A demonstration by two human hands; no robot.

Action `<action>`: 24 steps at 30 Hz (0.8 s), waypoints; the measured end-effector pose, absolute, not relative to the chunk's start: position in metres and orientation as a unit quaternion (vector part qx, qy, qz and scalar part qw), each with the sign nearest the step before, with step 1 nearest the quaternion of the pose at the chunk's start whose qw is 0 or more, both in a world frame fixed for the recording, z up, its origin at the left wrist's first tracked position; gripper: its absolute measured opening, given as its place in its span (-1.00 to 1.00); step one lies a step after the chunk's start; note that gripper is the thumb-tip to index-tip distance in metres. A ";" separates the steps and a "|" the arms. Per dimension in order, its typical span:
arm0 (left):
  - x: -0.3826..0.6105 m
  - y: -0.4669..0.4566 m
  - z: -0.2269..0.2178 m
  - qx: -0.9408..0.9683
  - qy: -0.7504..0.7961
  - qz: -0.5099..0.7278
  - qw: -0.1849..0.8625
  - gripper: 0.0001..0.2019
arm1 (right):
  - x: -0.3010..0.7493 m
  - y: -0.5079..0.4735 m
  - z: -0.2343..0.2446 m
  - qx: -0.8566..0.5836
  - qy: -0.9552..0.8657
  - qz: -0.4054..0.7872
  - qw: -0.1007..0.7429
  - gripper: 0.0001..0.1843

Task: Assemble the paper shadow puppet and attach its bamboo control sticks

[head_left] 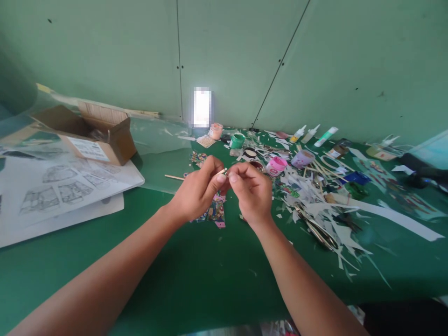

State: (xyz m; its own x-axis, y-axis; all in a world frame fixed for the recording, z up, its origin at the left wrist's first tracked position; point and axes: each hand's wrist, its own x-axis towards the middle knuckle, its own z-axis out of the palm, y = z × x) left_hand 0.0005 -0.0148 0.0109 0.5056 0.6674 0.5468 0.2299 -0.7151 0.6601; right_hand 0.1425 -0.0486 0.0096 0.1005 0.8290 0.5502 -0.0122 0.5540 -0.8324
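Observation:
Both hands meet over the middle of the green table. My left hand point(201, 189) is closed around a thin wooden stick point(174, 177), which pokes out to the left of the fist; a pale tip shows by the thumb. My right hand point(252, 189) is pinched right beside that tip, its fingertips almost touching it. Whatever small piece lies between the right fingers is too tiny to name. Below the hands lie colourful patterned pieces point(216, 213) with pink edges, partly covered by my left hand.
An open cardboard box point(122, 142) sits on printed drawing sheets point(70, 186) at left. To the right lie white paper scraps point(325, 200), scissors point(317, 228), a pink paint jar point(276, 165) and a green paint jar point(237, 140). Glue bottles point(310, 134) stand by the wall.

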 end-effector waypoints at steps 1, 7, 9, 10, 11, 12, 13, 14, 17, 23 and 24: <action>0.001 -0.015 0.011 0.830 0.268 0.413 0.262 -0.70 | 0.143 -0.049 0.010 -0.347 -0.588 0.321 0.656 -0.76; 0.000 -0.013 0.014 0.846 0.288 0.396 0.213 -0.62 | 0.145 -0.046 0.011 -0.362 -0.574 0.338 0.652 -0.70; -0.001 -0.012 0.015 0.851 0.289 0.391 0.196 -0.62 | 0.147 -0.045 0.009 -0.360 -0.577 0.342 0.648 -0.70; -0.001 -0.012 0.016 0.854 0.290 0.388 0.189 -0.62 | 0.148 -0.044 0.009 -0.360 -0.579 0.346 0.645 -0.70; -0.001 -0.012 0.016 0.857 0.291 0.385 0.184 -0.62 | 0.149 -0.043 0.009 -0.359 -0.581 0.349 0.642 -0.70; -0.001 -0.012 0.017 0.859 0.290 0.380 0.181 -0.62 | 0.149 -0.043 0.009 -0.360 -0.581 0.352 0.640 -0.70; -0.002 -0.012 0.017 0.862 0.289 0.376 0.180 -0.62 | 0.150 -0.042 0.009 -0.361 -0.579 0.354 0.639 -0.70; -0.002 -0.012 0.017 0.864 0.288 0.371 0.181 -0.63 | 0.150 -0.042 0.009 -0.363 -0.577 0.355 0.640 -0.70; -0.003 -0.012 0.017 0.870 0.288 0.359 0.174 -0.64 | 0.150 -0.040 0.009 -0.362 -0.568 0.363 0.644 -0.72; -0.002 -0.013 0.020 0.882 0.333 0.314 0.109 -0.66 | 0.151 -0.035 0.006 -0.381 -0.569 0.315 0.657 -0.77; -0.002 -0.012 0.020 0.883 0.335 0.310 0.110 -0.64 | 0.151 -0.034 0.007 -0.384 -0.569 0.292 0.666 -0.78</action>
State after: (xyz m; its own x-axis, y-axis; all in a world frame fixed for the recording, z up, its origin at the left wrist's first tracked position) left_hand -0.0017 -0.0123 0.0204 0.5822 0.6602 0.4745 0.5241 -0.7509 0.4018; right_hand 0.1515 -0.0342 0.0066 0.1816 0.8266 0.5327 0.0478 0.5337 -0.8443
